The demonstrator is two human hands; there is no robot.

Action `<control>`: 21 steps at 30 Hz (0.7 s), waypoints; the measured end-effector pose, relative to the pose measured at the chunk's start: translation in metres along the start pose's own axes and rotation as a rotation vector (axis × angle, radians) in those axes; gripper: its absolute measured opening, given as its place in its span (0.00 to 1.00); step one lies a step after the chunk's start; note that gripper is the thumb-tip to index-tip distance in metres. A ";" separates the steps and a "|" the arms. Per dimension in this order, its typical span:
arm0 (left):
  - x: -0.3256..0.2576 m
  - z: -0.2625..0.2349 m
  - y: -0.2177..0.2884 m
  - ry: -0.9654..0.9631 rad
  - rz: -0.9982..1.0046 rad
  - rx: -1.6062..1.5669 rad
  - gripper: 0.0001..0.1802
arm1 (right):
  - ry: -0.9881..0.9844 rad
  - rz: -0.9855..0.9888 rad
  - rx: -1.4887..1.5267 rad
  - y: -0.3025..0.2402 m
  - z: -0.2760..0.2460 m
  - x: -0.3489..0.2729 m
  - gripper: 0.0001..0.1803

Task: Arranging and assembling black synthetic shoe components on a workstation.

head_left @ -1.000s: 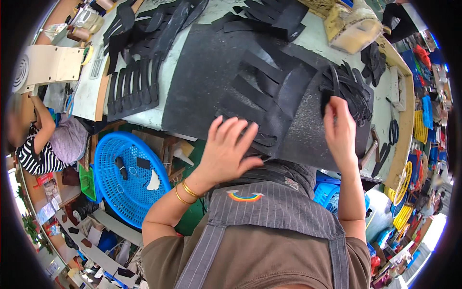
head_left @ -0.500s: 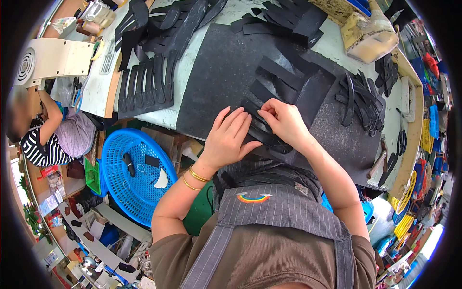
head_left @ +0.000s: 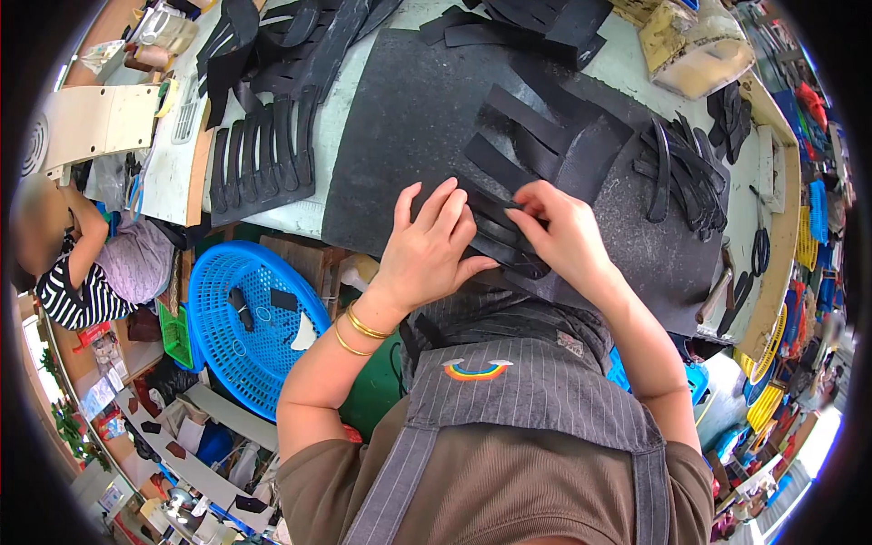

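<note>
In front of me lies a black leather-like piece (head_left: 595,159) cut into several strips joined along one side. My right hand (head_left: 570,238) pinches one black strip (head_left: 489,202) along its length, thumb against curled fingers. On the left, my left hand (head_left: 427,243) rests its fingertips at that strip's free end, fingers stretched and thumb apart. The thumb tip is beside a lower, curved black strip (head_left: 513,259) near the table's front edge. Two more strips of the piece fan out flat beyond my hands. My fingers partly hide the strips between them.
A dark work mat (head_left: 391,118) lies under the piece. Cut black pieces (head_left: 263,150) are at the left, with loose strips (head_left: 681,177) and scissors (head_left: 760,250) at the right. A glue-stained container (head_left: 695,54) stands far right. Below left is a blue basket (head_left: 218,318); another person (head_left: 100,254) sits beyond.
My right hand has shifted slightly right along the strip, its fingers more curled. My left fingers have spread a little. The whole view has shifted slightly.
</note>
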State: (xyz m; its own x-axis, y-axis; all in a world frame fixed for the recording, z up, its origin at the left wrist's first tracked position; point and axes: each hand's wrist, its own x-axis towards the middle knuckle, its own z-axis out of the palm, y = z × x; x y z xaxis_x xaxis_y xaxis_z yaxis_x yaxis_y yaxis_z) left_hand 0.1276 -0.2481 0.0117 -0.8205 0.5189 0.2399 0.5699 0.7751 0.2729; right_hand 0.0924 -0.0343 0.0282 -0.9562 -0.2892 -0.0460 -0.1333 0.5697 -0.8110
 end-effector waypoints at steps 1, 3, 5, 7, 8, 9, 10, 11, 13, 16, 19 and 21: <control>0.000 0.000 -0.001 0.000 0.015 -0.008 0.36 | 0.052 -0.042 0.009 0.006 -0.005 -0.008 0.10; -0.003 0.001 -0.004 -0.001 0.029 -0.020 0.37 | 0.038 0.110 0.097 0.010 -0.018 -0.024 0.10; -0.006 0.001 -0.006 0.020 0.047 -0.036 0.38 | 0.035 0.249 0.219 0.013 -0.022 -0.033 0.08; -0.006 0.000 -0.004 0.017 0.060 -0.018 0.40 | 0.047 0.231 0.195 0.019 -0.020 -0.034 0.08; -0.004 -0.001 -0.002 0.015 0.067 -0.021 0.40 | 0.051 0.206 0.171 0.021 -0.019 -0.034 0.09; -0.001 -0.004 0.001 -0.013 0.066 0.022 0.40 | 0.058 0.210 0.171 0.023 -0.020 -0.034 0.09; 0.001 -0.006 0.003 -0.042 0.064 0.067 0.40 | 0.053 0.178 0.134 0.024 -0.019 -0.034 0.09; 0.005 -0.008 0.006 -0.027 0.061 0.056 0.40 | 0.048 0.145 0.097 0.026 -0.019 -0.034 0.09; 0.012 -0.007 0.013 -0.040 0.071 0.033 0.41 | 0.072 0.091 0.000 0.025 -0.019 -0.034 0.09; 0.019 0.005 0.020 -0.047 0.082 -0.236 0.44 | 0.149 -0.097 -0.302 0.028 -0.011 -0.031 0.10; 0.018 0.008 0.019 -0.052 0.104 -0.196 0.43 | 0.135 -0.082 -0.480 0.024 -0.022 -0.032 0.17; 0.017 0.004 0.028 -0.065 0.138 -0.030 0.40 | 0.250 0.046 -0.424 0.028 -0.056 -0.023 0.18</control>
State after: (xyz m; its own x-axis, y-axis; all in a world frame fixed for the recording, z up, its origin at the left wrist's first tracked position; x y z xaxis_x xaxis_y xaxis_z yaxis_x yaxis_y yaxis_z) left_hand 0.1290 -0.2159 0.0197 -0.7348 0.6428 0.2164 0.6778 0.6842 0.2692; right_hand 0.0956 0.0314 0.0397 -0.9899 -0.0928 0.1070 -0.1343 0.8552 -0.5006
